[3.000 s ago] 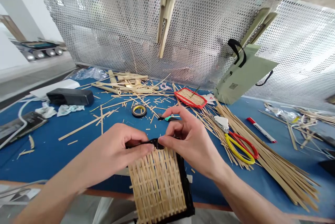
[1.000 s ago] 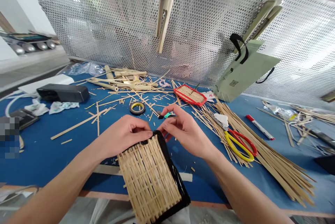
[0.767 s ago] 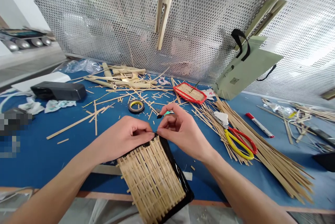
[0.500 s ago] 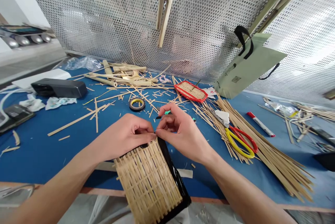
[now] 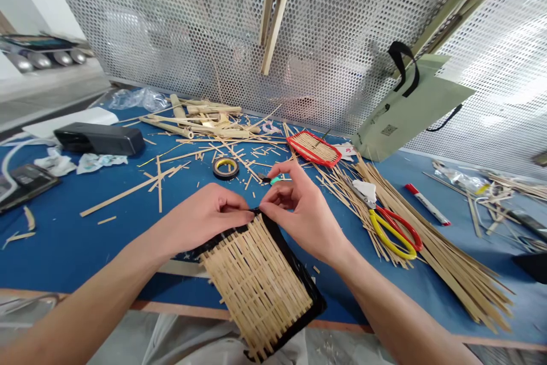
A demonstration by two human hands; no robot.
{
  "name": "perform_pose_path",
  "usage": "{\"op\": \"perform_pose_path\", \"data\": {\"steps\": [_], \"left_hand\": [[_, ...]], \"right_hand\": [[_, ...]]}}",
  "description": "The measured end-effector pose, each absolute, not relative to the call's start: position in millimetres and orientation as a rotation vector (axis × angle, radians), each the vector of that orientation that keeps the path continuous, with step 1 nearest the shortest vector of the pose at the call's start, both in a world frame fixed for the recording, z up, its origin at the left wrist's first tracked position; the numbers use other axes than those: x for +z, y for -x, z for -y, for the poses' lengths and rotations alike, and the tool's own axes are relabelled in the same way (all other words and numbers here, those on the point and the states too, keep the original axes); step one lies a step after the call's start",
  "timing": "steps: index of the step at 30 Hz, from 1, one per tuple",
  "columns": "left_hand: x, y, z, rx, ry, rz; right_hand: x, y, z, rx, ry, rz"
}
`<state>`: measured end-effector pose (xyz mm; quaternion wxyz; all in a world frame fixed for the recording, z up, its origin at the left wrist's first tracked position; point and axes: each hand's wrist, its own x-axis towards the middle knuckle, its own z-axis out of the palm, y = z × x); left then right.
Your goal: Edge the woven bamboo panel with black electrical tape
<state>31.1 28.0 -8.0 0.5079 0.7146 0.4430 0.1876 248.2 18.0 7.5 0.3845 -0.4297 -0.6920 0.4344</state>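
Blue table (image 5: 64, 251), woven panel (image 5: 257, 279) below left hand (image 5: 211, 216) and right hand (image 5: 301, 214) pinching its edge (image 5: 231, 232)

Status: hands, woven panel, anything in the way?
Left hand pinching woven bamboo panel at top edge, right hand at its corner. Black edging along panel's right side. Green-and-black tool partly behind right hand.

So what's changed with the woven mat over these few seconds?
The woven mat has turned, its lower end swinging rightward; the right hand is now at its upper corner. The left hand still holds the top edge. The scissors, tape roll and marker stayed put.
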Motion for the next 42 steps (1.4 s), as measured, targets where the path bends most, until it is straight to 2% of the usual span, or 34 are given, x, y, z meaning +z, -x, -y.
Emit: {"op": "perform_pose_path", "data": {"steps": [8,14,20,37,42], "left_hand": [[-7.8,-33.9,-26.8,0.579,-1.781,-1.091],[-10.3,-33.3,-25.7,0.607,-1.739,-1.043],[-8.8,-34.4,-24.8,0.614,-1.751,-1.037],[-10.6,-36.5,-22.9,0.570,-1.786,-1.051],[-6.0,-36.9,-20.4,0.591,-1.796,-1.060]], "right_hand": [[14.0,-259.7,-20.4,1.023,1.009,1.899],[13.1,-255.2,-21.5,1.344,0.946,1.756],[4.4,-248.6,-20.4,1.439,1.028,1.661],[-3.2,-244.8,-23.0,1.292,1.070,1.707],[-2.1,-245.4,-19.7,1.363,1.063,1.615]]}}
